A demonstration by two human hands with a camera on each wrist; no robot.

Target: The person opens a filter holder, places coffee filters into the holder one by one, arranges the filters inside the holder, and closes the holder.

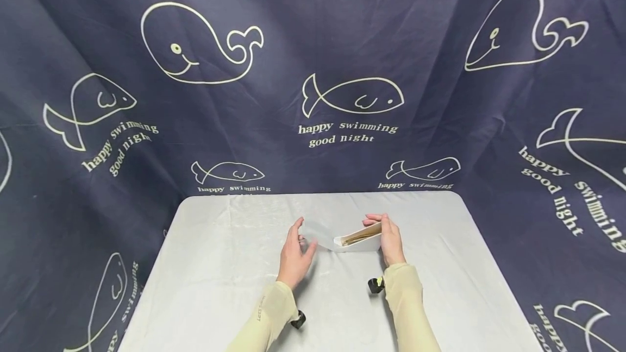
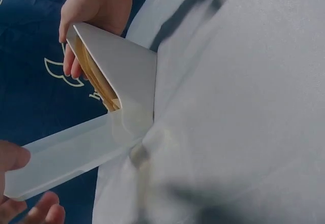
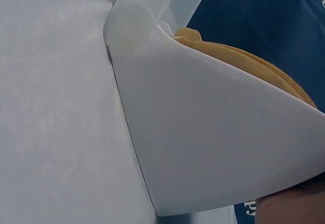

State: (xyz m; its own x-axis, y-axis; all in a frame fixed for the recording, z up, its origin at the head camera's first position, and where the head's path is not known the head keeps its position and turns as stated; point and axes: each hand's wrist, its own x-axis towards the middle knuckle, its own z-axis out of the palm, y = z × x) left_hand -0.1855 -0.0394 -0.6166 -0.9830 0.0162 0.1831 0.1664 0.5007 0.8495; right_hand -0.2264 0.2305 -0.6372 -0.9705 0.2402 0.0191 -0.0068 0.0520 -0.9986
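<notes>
A white fan-shaped coffee filter holder [image 1: 368,244] rests on its narrow end on the table, tilted, with its curved side uncovered. Inside it brown paper coffee filters [image 3: 249,61] show along the opening. My right hand [image 1: 391,240] grips the holder's right end, with fingers on its far side. From the left end a translucent lid [image 2: 76,148] swings out, still joined at a round corner. My left hand [image 1: 295,257] holds the lid's free end between thumb [image 2: 16,155] and fingers. Part of the right hand is hidden behind the holder.
The table [image 1: 220,297] is covered by a pale, slightly wrinkled cloth. Dark blue curtains [image 1: 313,26] with fish and whale drawings hang behind it and at both sides. A small black device [image 1: 375,285] sits at the right wrist, another [image 1: 298,319] at the left.
</notes>
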